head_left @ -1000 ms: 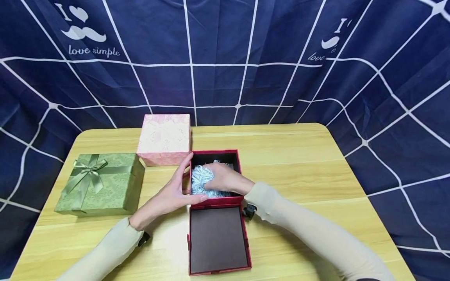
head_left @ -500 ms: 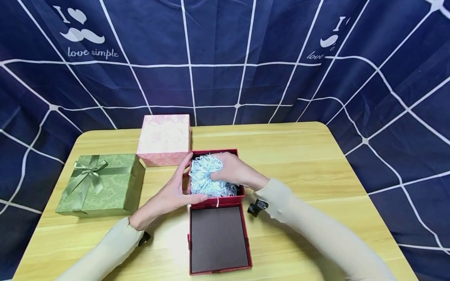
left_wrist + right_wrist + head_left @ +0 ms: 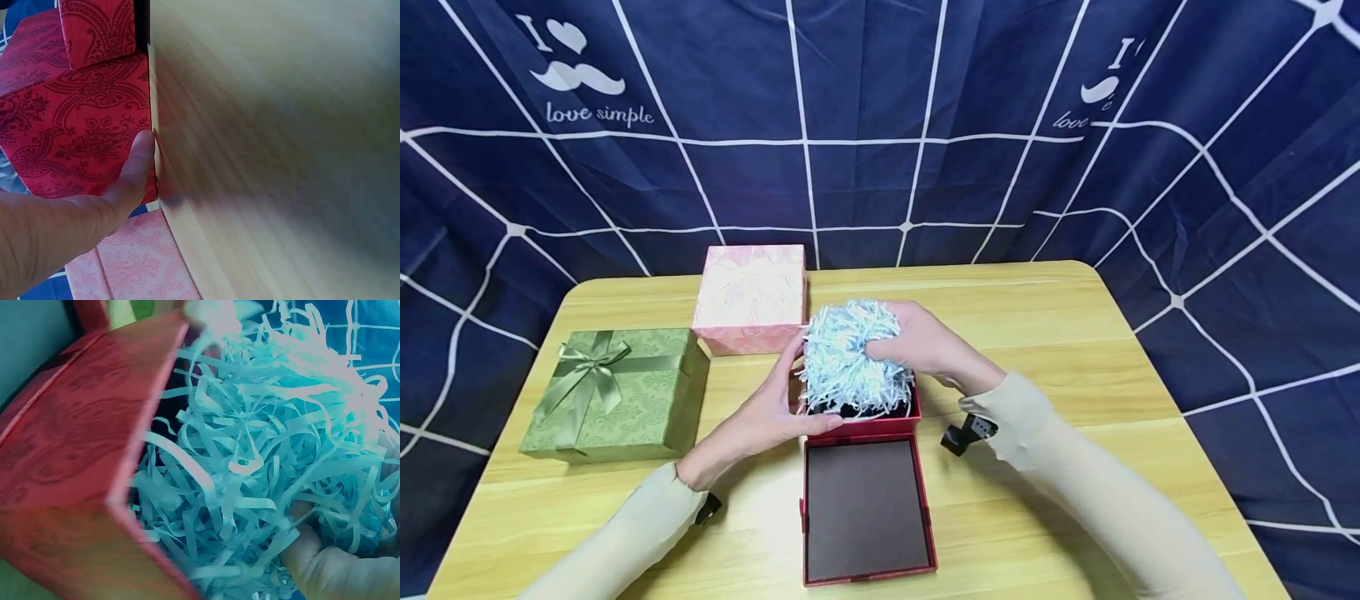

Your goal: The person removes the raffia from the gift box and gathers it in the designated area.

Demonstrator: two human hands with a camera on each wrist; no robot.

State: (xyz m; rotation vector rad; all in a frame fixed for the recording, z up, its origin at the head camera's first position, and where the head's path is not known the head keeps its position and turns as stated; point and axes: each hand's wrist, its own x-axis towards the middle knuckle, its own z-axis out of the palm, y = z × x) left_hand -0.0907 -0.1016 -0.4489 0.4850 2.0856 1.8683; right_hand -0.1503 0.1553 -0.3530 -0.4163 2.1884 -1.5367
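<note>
A red patterned gift box [image 3: 880, 428] stands at the middle of the table, its dark-lined lid [image 3: 867, 510] folded out flat toward the person. My left hand [image 3: 767, 417] spans the box's left side, thumb along the front rim. In the left wrist view a finger [image 3: 134, 165] touches the red patterned wall [image 3: 94, 119]. A bunch of light blue shredded paper [image 3: 850, 358] bulges at the mouth of the box, and my right hand [image 3: 925, 342] grips it. Loose strips hang over the box edge [image 3: 147, 434] in the right wrist view, with fingers [image 3: 350, 572] dug into the shreds [image 3: 250, 469].
A pink box [image 3: 751, 292] sits behind and left of the red one. Farther left is a green box [image 3: 617, 396] with a ribbon bow [image 3: 591, 364]. Blue grid-patterned cloth [image 3: 865, 125] hangs around the wooden table [image 3: 1015, 325].
My right hand has drawn the shredded paper up from inside the red box, moving away and slightly right. My left hand has stayed on the box.
</note>
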